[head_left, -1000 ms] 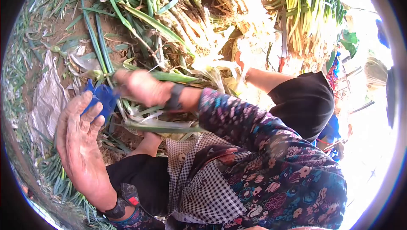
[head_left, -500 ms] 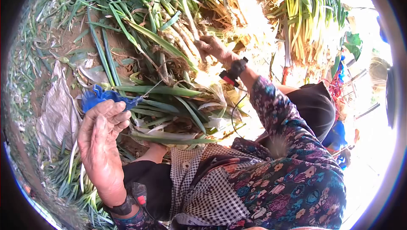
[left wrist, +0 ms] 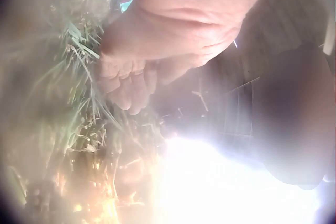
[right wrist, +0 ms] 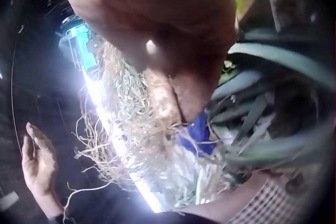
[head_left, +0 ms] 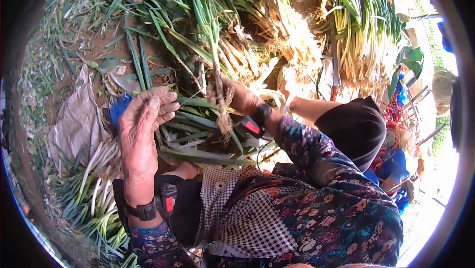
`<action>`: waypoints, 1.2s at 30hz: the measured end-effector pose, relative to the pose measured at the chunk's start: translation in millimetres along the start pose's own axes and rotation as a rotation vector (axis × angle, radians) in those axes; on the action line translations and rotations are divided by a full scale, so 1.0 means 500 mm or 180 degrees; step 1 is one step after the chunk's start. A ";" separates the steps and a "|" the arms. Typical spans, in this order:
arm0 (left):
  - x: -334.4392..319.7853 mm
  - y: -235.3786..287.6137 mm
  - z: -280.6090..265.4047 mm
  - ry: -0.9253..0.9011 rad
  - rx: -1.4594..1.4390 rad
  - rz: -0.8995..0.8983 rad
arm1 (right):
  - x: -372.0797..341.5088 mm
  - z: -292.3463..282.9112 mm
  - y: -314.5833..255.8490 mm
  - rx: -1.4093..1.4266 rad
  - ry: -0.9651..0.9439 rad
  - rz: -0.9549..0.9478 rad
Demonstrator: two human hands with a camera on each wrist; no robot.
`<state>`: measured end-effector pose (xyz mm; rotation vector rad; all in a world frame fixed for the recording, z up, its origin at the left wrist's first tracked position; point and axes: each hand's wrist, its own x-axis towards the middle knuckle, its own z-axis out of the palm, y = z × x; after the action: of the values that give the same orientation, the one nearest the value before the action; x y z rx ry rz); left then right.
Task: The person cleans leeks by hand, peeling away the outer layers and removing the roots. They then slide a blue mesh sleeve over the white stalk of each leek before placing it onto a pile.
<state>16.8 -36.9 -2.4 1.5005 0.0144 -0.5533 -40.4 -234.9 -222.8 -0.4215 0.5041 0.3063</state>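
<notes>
My right hand [head_left: 240, 99] grips a green onion [head_left: 215, 53] low on its stalk. Its leaves point toward the pile, and its tangled roots hang below the hand. In the right wrist view, the pale stalk [right wrist: 161, 97] comes out from under the palm, with stringy roots spread around its end. The left hand [head_left: 143, 129] is held up on the other side, palm turned inward, fingers slightly bent and nothing between them. Past its fingertips, partly hidden, lies something blue and crumpled [head_left: 118, 107]. Cut leaves [head_left: 198, 119] lie between the two hands.
A heap of untrimmed green onions [head_left: 237, 55] spreads ahead. At the far right stands a cleaned bundle [head_left: 363, 40]. Peeled green onions [head_left: 99, 189] lie beside my left knee, near a crumpled pale sheet [head_left: 76, 114]. Leaf scraps cover the ground at left.
The right hand swung from near the left hand over to the pile, took hold of a green onion and drew it back toward the body. The left hand shifted slightly right, still raised.
</notes>
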 end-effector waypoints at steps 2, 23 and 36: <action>0.004 -0.006 -0.016 -0.0100 0.0114 0.0020 | 0.045 -0.064 -0.042 0.0045 -0.0312 -0.0208; 0.043 -0.032 -0.168 0.0134 -0.1831 0.0899 | -0.250 0.236 0.136 -0.4039 -0.1386 -0.1194; 0.025 -0.044 -0.079 0.0589 -0.1698 0.0974 | -0.108 0.341 0.049 -0.3332 -0.1088 -0.0959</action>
<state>32.5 -3.4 -31.0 1.0008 0.0695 -0.1415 -26.8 -145.1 -66.9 -1.4175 -0.1036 0.3243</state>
